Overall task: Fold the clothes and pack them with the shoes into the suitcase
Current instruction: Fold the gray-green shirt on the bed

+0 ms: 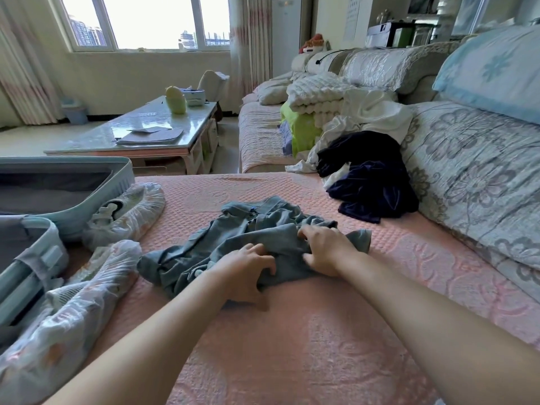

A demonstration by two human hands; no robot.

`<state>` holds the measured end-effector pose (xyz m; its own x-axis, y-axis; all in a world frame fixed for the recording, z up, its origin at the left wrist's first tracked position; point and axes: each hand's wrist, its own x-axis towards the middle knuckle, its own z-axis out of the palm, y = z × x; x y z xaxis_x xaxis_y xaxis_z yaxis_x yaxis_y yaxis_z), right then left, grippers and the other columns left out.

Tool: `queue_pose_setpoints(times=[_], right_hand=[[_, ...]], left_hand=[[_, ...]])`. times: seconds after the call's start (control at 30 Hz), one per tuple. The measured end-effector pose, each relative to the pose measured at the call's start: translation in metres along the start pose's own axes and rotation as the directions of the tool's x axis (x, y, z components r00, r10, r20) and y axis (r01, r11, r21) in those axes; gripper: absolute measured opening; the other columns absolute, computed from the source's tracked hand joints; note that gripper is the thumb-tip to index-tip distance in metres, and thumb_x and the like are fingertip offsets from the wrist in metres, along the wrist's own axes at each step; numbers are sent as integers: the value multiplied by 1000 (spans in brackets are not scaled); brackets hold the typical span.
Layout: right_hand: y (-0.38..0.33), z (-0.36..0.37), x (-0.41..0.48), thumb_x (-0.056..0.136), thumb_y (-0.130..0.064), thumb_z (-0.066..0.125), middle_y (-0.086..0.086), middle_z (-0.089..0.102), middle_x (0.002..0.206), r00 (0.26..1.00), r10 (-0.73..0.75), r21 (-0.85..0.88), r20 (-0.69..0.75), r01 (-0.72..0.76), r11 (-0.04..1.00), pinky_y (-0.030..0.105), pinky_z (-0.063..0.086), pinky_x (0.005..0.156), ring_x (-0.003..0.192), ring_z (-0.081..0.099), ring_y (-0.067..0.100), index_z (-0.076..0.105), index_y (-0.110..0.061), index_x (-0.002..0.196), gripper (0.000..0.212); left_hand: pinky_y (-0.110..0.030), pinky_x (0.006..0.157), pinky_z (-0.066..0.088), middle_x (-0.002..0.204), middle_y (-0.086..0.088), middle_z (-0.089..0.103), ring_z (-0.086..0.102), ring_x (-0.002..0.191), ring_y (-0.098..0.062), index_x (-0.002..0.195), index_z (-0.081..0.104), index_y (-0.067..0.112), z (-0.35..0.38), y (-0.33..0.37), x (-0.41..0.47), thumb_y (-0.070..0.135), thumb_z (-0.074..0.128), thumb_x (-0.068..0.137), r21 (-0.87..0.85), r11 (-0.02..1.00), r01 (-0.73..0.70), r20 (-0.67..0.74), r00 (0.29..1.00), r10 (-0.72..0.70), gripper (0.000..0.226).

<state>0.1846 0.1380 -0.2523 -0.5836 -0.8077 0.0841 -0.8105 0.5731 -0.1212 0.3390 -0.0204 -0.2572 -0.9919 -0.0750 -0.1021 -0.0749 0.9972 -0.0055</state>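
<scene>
A crumpled grey-blue shirt (239, 235) lies in the middle of the pink bedspread (292, 346). My left hand (245, 270) grips its near edge with curled fingers. My right hand (324, 247) clutches a bunch of the same fabric further right. An open pale-blue suitcase (58, 188) stands at the left edge. Shoes wrapped in thin white bags lie beside it, one (128, 211) near the suitcase lid and another (81, 302) closer to me. A dark navy garment (371, 182) and a white garment (377, 112) are heaped at the right by the sofa back.
A patterned sofa back (473, 171) with a blue pillow (496, 71) runs along the right. Folded blankets (315, 95) and a lime-green cloth (301, 130) sit further back. A glass-topped coffee table (152, 133) with papers and a cup stands beyond the suitcase.
</scene>
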Motion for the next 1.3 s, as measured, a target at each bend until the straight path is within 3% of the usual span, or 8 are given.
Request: queue_pose_setpoints(times=[0.2, 0.37, 0.5, 0.57, 0.8, 0.93, 1.1, 1.3], right_hand=[[2, -18, 4, 89, -18, 61, -2, 69, 94, 976, 171, 442, -133, -96, 892, 30, 49, 82, 90, 63, 19, 67, -26, 96, 13], [-6, -53, 1, 93, -2, 61, 9, 65, 92, 940, 327, 994, 99, -109, 11, 32, 53, 76, 82, 62, 19, 65, -14, 103, 16], [-15, -64, -4, 95, 9, 55, 15, 68, 102, 948, 254, 953, 191, -117, -278, 27, 58, 63, 81, 67, 20, 52, -11, 121, 34], [-20, -53, -6, 91, 17, 53, 18, 65, 108, 937, 222, 953, 268, -224, -203, 34, 61, 62, 85, 68, 26, 47, -11, 123, 43], [-13, -22, -20, 84, 4, 47, -1, 61, 133, 972, 156, 492, 174, -223, 842, 34, 49, 104, 123, 57, 19, 59, -27, 132, 59], [-10, -10, -20, 83, -6, 59, -6, 48, 149, 985, 2, 178, 170, -33, 983, 36, 36, 114, 137, 43, 17, 51, -33, 142, 66], [-12, -5, -10, 91, -14, 54, 0, 49, 143, 988, 23, -241, 155, 15, 970, 48, 21, 116, 133, 40, 24, 40, -35, 148, 63], [-8, -27, -16, 86, -30, 42, -4, 61, 97, 998, -60, -95, -22, 58, 994, 42, 31, 100, 98, 53, 23, 61, -28, 76, 22]], left_hand=[[-26, 84, 50, 98, 9, 66, 63, 93, -18, 99, 76, 29, -17, -16, 1, 9, 71, 82, -264, 964, 30, -285, 953, -108, 27], [-11, 70, 43, 81, 12, 71, 60, 71, -3, 78, 73, 32, -57, -21, -17, 3, 75, 79, -716, 696, -51, -440, 808, -393, 29], [-3, 61, 37, 83, 10, 66, 59, 74, -8, 93, 73, 26, -64, -34, -38, 6, 65, 87, -659, 744, 113, -425, 759, -492, 22], [-15, 78, 45, 103, 3, 61, 61, 93, -21, 110, 69, 28, -46, -44, -42, 13, 68, 84, -485, 838, 251, -380, 803, -460, 30], [-34, 94, 48, 124, 13, 49, 53, 115, -15, 129, 48, 44, -35, -1, -40, 53, 71, 80, -368, 919, 144, -65, 982, -180, 55], [-49, 109, 37, 150, 0, 25, 33, 136, -28, 152, 11, 43, -10, 18, -41, 75, 75, 56, -12, 980, 200, 221, 956, -192, 120], [-31, 86, 52, 121, 0, 61, 61, 110, -23, 134, 52, 34, -7, 4, -31, 9, 60, 82, -149, 969, 197, -34, 978, -204, 58], [-17, 53, 44, 82, 9, 64, 57, 69, -12, 88, 72, 31, -53, -19, -48, -9, 41, 81, -610, 747, 265, -84, 915, -394, 50]])
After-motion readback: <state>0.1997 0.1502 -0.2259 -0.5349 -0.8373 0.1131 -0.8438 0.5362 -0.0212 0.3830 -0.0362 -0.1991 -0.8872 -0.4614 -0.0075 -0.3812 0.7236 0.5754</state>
